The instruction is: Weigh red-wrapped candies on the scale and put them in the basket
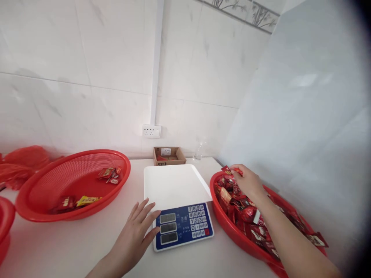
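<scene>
My left hand point(139, 229) rests at the left edge of a digital scale point(182, 227), fingers spread apart and nothing in them. The scale has a blue keypad panel with several small displays and a bare white weighing plate point(174, 183) behind it. Over the far end of the right red basket point(232, 233), my right hand point(246, 181) is closed on a red candy packet point(226, 170). Beneath that hand and forearm, the basket is heaped with wrapped candies point(246, 214), mostly red, partly hidden by the arm.
To the left, a large red basket point(74, 154) contains a few red packets and a yellow one point(87, 200). Red plastic bags point(26, 160) lie behind it. A small cardboard box point(169, 156) and a clear glass object point(199, 150) stand by the tiled wall.
</scene>
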